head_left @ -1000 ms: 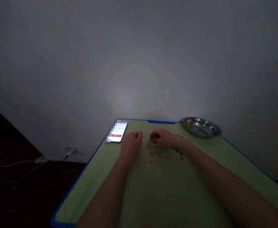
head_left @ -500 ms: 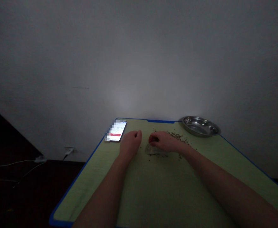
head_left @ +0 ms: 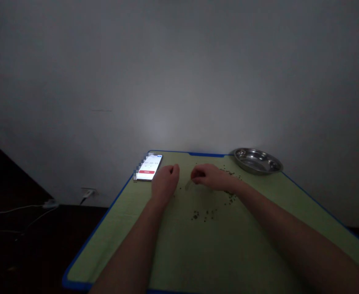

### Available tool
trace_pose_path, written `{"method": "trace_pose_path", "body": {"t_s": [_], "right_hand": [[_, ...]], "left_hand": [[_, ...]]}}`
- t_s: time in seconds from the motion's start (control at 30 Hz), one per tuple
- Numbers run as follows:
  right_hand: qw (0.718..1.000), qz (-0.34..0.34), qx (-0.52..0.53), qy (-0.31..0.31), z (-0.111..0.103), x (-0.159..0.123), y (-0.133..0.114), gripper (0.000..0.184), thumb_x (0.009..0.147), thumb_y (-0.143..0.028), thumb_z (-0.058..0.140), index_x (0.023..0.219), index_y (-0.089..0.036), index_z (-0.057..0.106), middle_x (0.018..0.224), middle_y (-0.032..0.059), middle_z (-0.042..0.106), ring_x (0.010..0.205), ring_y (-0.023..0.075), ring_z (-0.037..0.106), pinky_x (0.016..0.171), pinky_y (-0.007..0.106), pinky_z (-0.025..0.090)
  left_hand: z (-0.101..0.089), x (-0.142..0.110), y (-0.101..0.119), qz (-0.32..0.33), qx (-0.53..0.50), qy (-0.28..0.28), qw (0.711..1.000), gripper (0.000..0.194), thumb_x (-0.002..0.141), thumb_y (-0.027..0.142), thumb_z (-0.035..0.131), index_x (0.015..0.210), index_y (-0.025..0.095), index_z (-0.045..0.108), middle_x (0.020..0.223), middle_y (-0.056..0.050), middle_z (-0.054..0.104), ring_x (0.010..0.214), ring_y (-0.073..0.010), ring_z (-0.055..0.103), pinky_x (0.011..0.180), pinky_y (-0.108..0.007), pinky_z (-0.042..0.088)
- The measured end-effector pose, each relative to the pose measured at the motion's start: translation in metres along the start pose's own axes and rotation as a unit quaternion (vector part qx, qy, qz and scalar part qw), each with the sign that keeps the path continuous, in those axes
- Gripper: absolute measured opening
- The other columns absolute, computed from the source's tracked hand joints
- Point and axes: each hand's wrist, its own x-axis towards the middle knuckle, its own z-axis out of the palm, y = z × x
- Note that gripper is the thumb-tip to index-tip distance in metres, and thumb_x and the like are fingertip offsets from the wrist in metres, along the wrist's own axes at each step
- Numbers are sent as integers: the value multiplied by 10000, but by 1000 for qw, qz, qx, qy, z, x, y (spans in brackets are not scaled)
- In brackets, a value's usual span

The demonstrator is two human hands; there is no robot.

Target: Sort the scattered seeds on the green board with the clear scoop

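Note:
My right hand (head_left: pixel 212 176) is closed in a pinch above the table, its fingertips turned to the left. Below those fingers shows a faint, clear strip of a protractor (head_left: pixel 188 185), seen nearly edge-on; the hand hides most of it. Small dark grains (head_left: pixel 195 215) lie scattered on the table in front of the right hand, with more of them (head_left: pixel 231 197) beside and behind its wrist. To the left, my left hand (head_left: pixel 165 179) is curled closed, thumb side up, close to the phone. Whatever its fingers may hold is hidden.
A lit phone (head_left: pixel 149 167) lies at the table's back left. At the back right corner stands a shallow steel bowl (head_left: pixel 257 161). The green table (head_left: pixel 198 253) has a blue rim and stands near a grey wall. Cables and a plug (head_left: pixel 89 194) are at left.
The clear half-round protractor, seen flat under my right hand before, now shows only as a narrow strip. Grains in front appear nearer me and more spread. The left hand stays closed.

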Motion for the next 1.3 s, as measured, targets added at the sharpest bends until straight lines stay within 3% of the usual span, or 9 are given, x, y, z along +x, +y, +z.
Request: {"method": "trace_pose_path", "body": {"t_s": [0.23,0.4,0.67,0.97,1.07,1.2,1.3], "right_hand": [[996,23,-53,67,16,40,9,113,753,-126,598,834,-142,675,829,74,677,738,156,564,663,261,403],[999,-10,-35,38,36,49,-4,141,767,-139,590,864,-143,692,850,65,698,747,141,592,677,236,416],[985,-119,26,-125,38,22,-24,201,764,-122,549,889,-142,705,849,37,717,719,129,611,662,209,434],[970,-141,50,-190,23,-20,-30,166,787,-161,553,866,-165,699,766,-4,681,645,103,572,614,197,418],[980,-112,66,-151,9,-28,-28,141,784,-162,562,850,-157,687,758,1,667,652,102,558,609,198,415],[998,-41,39,-8,-14,-31,-10,106,783,-188,572,806,-158,671,715,8,643,638,112,532,593,219,399],[998,13,6,54,-21,-32,10,98,758,-147,570,780,-160,665,708,10,633,646,115,524,603,230,391]], "left_hand": [[-7,-1,0,-14,0,88,996,442,857,429,323,527,172,468,518,1,439,507,-107,332,507,-258,164],[-9,-2,0,-3,2,106,994,454,866,435,318,527,172,467,506,7,418,507,-105,324,512,-260,159],[-9,-2,-1,0,5,108,994,474,880,448,286,542,174,474,516,9,414,511,-108,308,519,-271,156],[-10,-3,2,2,-9,88,996,457,867,442,296,523,176,438,501,10,396,495,-105,305,512,-266,151],[-10,-3,1,5,-8,85,996,450,863,444,301,521,177,419,501,10,391,496,-104,305,512,-265,152],[-9,-2,1,4,-9,82,997,452,860,454,297,516,181,401,499,10,384,492,-106,313,511,-265,158],[-9,-2,1,1,-10,76,997,446,856,457,303,512,184,382,491,14,363,484,-105,303,511,-269,155]]}}
